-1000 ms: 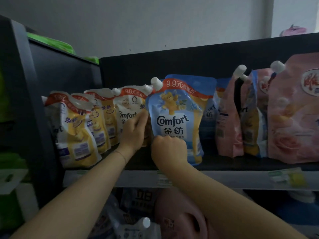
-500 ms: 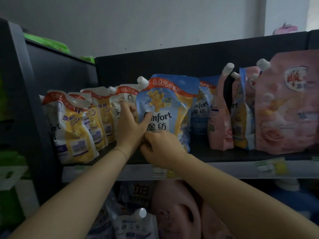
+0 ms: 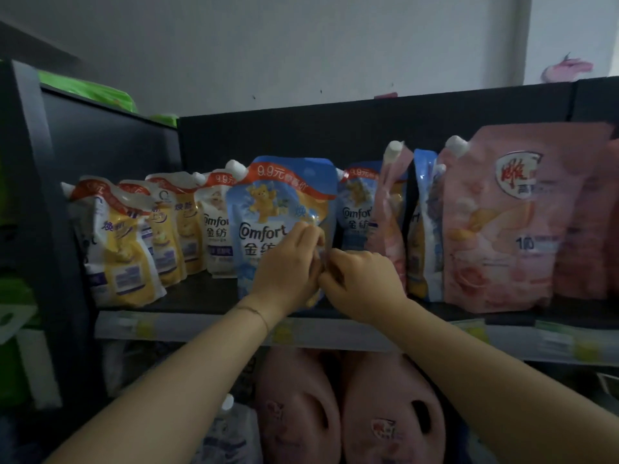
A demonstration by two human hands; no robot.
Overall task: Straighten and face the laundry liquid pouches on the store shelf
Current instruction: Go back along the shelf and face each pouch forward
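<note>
A blue Comfort pouch (image 3: pixel 278 202) stands upright at the front of the dark shelf (image 3: pixel 201 301), label facing me. My left hand (image 3: pixel 288 266) lies across its lower front with the fingers curled on its right edge. My right hand (image 3: pixel 360 283) pinches the same edge from the right side. Left of it runs a row of yellow pouches (image 3: pixel 117 242), leaning and turned partly sideways. Behind to the right stands a second blue pouch (image 3: pixel 356 209), then a narrow pink pouch (image 3: pixel 390 212) turned edge-on.
A large pink pouch (image 3: pixel 502 222) fills the right end of the shelf. Price tags line the shelf's front rail (image 3: pixel 335 333). Pink jugs (image 3: pixel 385 413) stand on the level below. A dark side panel (image 3: pixel 30 195) closes the left end.
Both hands have slid from the blue pouch's left and bottom to its right edge. The view has shifted, so the pouch now sits further left among the others.
</note>
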